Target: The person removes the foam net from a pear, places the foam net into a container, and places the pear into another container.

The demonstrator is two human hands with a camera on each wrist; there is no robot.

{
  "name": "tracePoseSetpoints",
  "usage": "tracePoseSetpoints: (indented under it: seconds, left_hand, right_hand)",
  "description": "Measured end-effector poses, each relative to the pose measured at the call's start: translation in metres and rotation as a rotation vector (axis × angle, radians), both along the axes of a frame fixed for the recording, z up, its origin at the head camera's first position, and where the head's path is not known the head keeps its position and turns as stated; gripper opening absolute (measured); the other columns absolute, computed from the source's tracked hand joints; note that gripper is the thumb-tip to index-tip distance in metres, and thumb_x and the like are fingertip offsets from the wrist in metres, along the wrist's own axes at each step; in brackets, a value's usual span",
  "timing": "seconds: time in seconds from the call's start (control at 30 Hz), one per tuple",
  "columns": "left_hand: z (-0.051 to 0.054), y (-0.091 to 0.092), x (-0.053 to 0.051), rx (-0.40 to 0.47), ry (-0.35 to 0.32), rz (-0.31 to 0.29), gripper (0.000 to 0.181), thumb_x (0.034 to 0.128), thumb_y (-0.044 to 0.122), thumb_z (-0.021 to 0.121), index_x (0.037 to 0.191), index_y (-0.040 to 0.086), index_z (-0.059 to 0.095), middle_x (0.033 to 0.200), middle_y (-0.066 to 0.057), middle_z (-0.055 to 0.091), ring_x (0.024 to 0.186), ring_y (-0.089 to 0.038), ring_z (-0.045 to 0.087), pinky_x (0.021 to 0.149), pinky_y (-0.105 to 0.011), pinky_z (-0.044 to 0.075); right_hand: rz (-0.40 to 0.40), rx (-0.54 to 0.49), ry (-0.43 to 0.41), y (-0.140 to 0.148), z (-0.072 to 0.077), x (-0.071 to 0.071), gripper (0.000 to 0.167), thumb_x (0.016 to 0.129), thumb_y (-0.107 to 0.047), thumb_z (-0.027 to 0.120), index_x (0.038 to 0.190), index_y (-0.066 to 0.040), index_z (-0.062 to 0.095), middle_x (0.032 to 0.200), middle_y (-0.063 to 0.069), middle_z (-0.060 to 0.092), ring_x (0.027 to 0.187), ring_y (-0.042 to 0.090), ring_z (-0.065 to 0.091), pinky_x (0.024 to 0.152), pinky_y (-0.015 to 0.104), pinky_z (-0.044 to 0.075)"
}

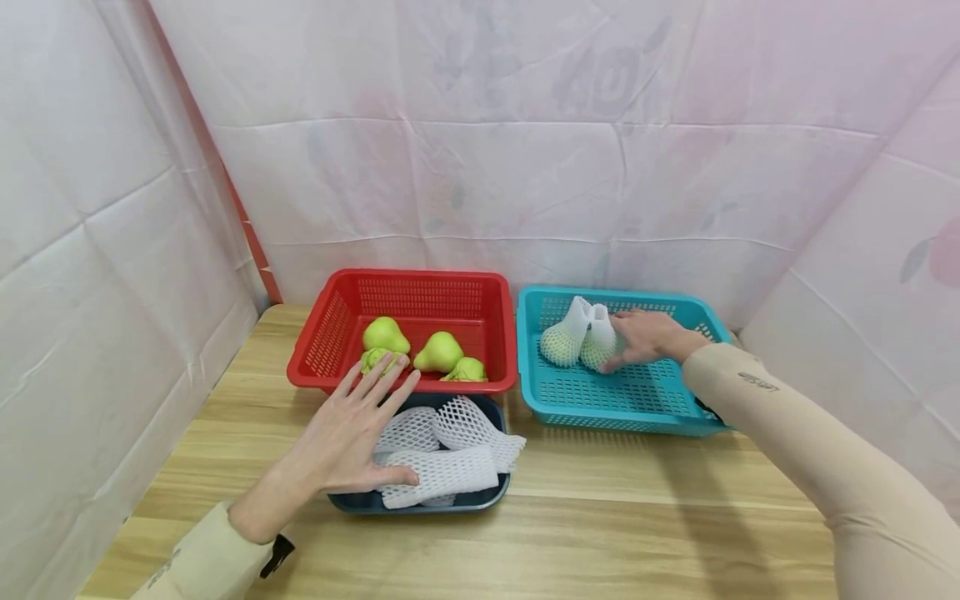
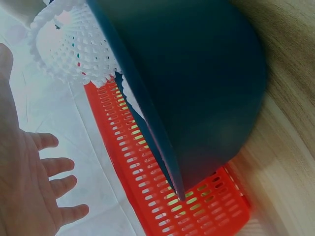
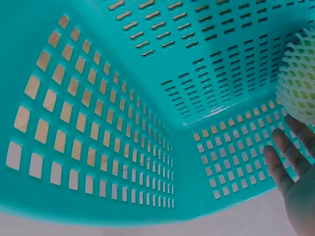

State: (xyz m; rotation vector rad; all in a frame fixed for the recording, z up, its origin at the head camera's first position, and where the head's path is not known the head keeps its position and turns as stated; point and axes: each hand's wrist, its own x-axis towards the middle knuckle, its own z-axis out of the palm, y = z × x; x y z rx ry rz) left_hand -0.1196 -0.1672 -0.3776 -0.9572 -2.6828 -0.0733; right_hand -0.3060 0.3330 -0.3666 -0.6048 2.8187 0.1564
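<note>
My left hand [image 1: 347, 440] spreads its fingers above the dark blue basin [image 1: 480, 504], holding nothing. White foam fruit nets [image 1: 442, 475] fill that basin, one draped over its right rim. In the blue basket [image 1: 637, 423] stand two green fruits in white foam nets, a left one [image 1: 558, 343] and a right one [image 1: 597, 350]. My right hand [image 1: 643, 333] is beside the right netted fruit with fingers extended; in the right wrist view, the fingertips [image 3: 276, 160] are at the net's edge, and contact is hard to tell.
A red basket [image 1: 401, 283] behind the basin holds two green pears [image 1: 385, 335] and two crumpled-looking yellow-green items [image 1: 468, 369], partly hidden by its front wall. All stand on a wooden table [image 1: 585, 517]. White printed cloth [image 1: 517, 183] hangs behind and at both sides.
</note>
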Motion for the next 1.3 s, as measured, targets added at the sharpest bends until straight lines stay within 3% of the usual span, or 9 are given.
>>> tracePoseSetpoints:
  seconds: [0.17, 0.43, 0.67, 0.93, 1.3]
  left_hand:
    - [0.001, 0.0, 0.0, -0.001, -0.009, 0.003, 0.121, 0.0751, 0.088, 0.064, 0.165, 0.013, 0.035, 0.174, -0.015, 0.032, 0.16, -0.038, 0.033, 0.128, -0.064, 0.032]
    - [0.001, 0.0, 0.0, 0.0, -0.007, -0.001, 0.12, 0.075, 0.087, 0.064, 0.165, 0.012, 0.036, 0.173, -0.015, 0.033, 0.16, -0.038, 0.034, 0.127, -0.063, 0.033]
    - [0.002, 0.0, -0.001, 0.004, -0.005, -0.005, 0.12, 0.0744, 0.087, 0.065, 0.165, 0.013, 0.037, 0.173, -0.015, 0.033, 0.16, -0.038, 0.034, 0.128, -0.063, 0.031]
    - [0.003, 0.0, -0.001, 0.003, -0.016, -0.009, 0.121, 0.0744, 0.086, 0.066, 0.165, 0.013, 0.035, 0.174, -0.015, 0.032, 0.16, -0.038, 0.034, 0.127, -0.063, 0.033]
    - [0.002, 0.001, -0.002, 0.015, -0.013, -0.016, 0.121, 0.0745, 0.086, 0.066, 0.165, 0.012, 0.036, 0.173, -0.015, 0.032, 0.16, -0.039, 0.034, 0.127, -0.064, 0.033]
  right_hand:
    - [0.009, -0.002, 0.001, -0.004, -0.002, -0.001, 0.09, 0.08, -0.064, 0.083, 0.145, -0.007, 0.057, 0.149, 0.028, 0.059, 0.134, 0.053, 0.057, 0.101, 0.069, 0.052]
    - [0.051, 0.024, 0.002, -0.008, -0.003, -0.002, 0.08, 0.079, -0.054, 0.088, 0.138, -0.008, 0.06, 0.134, 0.022, 0.069, 0.119, 0.046, 0.067, 0.094, 0.065, 0.057]
    - [0.06, 0.034, 0.022, -0.009, -0.003, -0.002, 0.088, 0.077, -0.053, 0.089, 0.143, -0.005, 0.056, 0.123, 0.018, 0.072, 0.106, 0.037, 0.07, 0.082, 0.058, 0.06]
    - [0.036, 0.044, 0.039, -0.002, 0.006, 0.0, 0.095, 0.075, -0.055, 0.089, 0.148, -0.006, 0.053, 0.134, 0.021, 0.068, 0.116, 0.042, 0.068, 0.09, 0.064, 0.058]
    - [0.039, 0.039, 0.106, 0.005, 0.029, 0.01, 0.1, 0.075, -0.06, 0.088, 0.148, -0.001, 0.053, 0.14, 0.025, 0.065, 0.119, 0.046, 0.068, 0.09, 0.062, 0.06]
